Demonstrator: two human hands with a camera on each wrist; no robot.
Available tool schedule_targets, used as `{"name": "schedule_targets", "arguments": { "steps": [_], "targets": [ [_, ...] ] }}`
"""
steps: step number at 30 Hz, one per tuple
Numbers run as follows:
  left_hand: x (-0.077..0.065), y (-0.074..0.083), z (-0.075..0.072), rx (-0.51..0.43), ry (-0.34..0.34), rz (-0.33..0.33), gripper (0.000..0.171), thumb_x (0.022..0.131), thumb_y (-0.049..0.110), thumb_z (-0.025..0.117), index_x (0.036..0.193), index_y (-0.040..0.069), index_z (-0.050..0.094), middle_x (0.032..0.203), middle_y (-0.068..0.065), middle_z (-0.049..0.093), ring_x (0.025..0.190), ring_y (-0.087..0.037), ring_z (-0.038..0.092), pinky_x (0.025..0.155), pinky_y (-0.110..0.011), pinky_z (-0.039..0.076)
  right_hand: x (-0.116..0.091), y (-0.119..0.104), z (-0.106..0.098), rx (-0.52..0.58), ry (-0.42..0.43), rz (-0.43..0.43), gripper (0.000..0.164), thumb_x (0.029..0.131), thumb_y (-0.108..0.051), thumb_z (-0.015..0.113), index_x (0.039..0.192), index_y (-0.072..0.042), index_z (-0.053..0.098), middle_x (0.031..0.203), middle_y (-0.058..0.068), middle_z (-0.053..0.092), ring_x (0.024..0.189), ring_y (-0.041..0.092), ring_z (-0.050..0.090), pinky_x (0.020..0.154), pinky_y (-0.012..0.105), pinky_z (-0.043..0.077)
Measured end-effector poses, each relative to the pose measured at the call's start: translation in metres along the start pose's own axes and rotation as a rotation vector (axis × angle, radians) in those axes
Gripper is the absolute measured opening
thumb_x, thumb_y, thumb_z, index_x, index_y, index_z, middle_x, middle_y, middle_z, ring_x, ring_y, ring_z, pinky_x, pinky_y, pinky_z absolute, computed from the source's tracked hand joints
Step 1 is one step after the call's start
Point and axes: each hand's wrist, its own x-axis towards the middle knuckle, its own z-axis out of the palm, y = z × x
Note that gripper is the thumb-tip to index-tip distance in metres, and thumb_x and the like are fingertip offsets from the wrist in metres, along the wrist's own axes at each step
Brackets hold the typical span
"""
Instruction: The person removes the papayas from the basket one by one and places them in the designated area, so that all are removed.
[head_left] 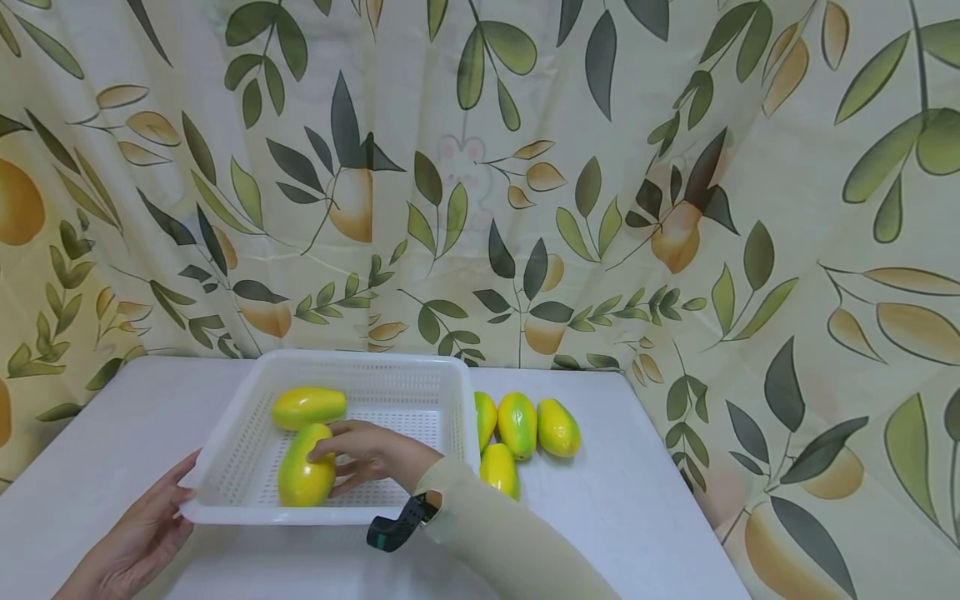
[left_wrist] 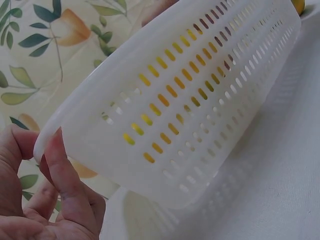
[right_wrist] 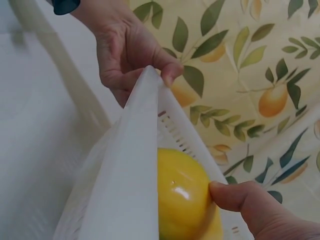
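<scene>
A white plastic basket point(head_left: 247, 514) with slotted walls stands on the table. My left hand point(head_left: 146, 533) pinches its front left corner rim; in the left wrist view, the thumb and fingers point(left_wrist: 65, 180) meet around that rim. Inside the basket, my right hand point(head_left: 375, 454) grips a yellow-green mango point(head_left: 300, 483) near the front wall. The right wrist view has the thumb pressed on this mango point(right_wrist: 182, 192), its lower part hidden by the basket wall. A second mango point(head_left: 309, 407) lies just behind it, on its side in the basket.
Several more mangoes point(head_left: 517, 425) lie on the white table point(head_left: 600, 517) just right of the basket, one partly hidden by its wall. A curtain point(head_left: 465, 167) printed with leaves and fruit hangs behind the table. The right wrist wears a black band point(head_left: 401, 523).
</scene>
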Motion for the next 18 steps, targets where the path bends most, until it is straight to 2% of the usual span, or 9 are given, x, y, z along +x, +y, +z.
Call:
{"name": "schedule_targets", "arguments": {
  "steps": [10, 18],
  "targets": [
    [0.000, -0.001, 0.001, 0.010, 0.054, -0.006, 0.047, 0.102, 0.006, 0.043, 0.104, 0.042, 0.074, 0.104, 0.009, 0.065, 0.095, -0.012, 0.065, 0.082, -0.018, 0.057, -0.010, 0.002, -0.009, 0.009, 0.009, 0.026, 0.043, 0.090, -0.013, 0.066, 0.131, -0.006, 0.054, 0.111, 0.008, 0.061, 0.096, 0.027, 0.061, 0.091, 0.059, 0.053],
    [0.001, -0.001, 0.002, 0.013, 0.045, 0.000, 0.048, 0.101, 0.005, 0.042, 0.105, 0.042, 0.073, 0.105, 0.009, 0.065, 0.096, -0.011, 0.065, 0.084, -0.019, 0.056, -0.017, 0.003, -0.014, 0.008, 0.012, 0.023, 0.053, 0.089, -0.015, 0.068, 0.137, -0.004, 0.047, 0.115, 0.011, 0.057, 0.097, 0.030, 0.062, 0.090, 0.057, 0.054]
  ]
}}
